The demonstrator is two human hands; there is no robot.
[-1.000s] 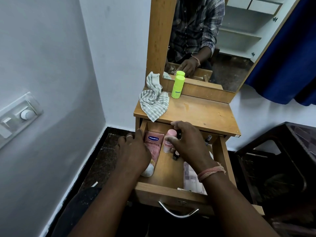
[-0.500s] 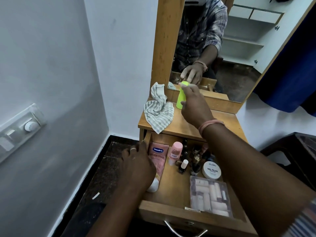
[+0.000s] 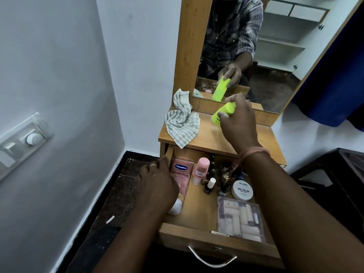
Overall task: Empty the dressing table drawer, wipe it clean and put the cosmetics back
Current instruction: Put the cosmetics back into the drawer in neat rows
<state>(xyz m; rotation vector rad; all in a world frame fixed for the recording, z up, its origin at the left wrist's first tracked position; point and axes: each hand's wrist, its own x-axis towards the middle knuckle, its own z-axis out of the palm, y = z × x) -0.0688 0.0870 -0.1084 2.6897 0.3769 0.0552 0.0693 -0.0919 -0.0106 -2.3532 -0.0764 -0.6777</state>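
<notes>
I am gripping a neon-green plastic bottle (image 3: 223,112) in my right hand (image 3: 237,123), fingers curled round it, holding it tilted above the wooden dressing table top (image 3: 208,137). My left hand (image 3: 157,184) is resting on the left wall of the open wooden drawer (image 3: 197,231), partly covering a pink Vaseline tube (image 3: 180,178); I cannot tell if it is gripping. A striped grey-and-white cloth (image 3: 182,120) is lying crumpled on the top.

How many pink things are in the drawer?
2: a pink Vaseline tube at the left side beside the left hand, and a pink bottle just right of it. More may hide farther back.
</notes>
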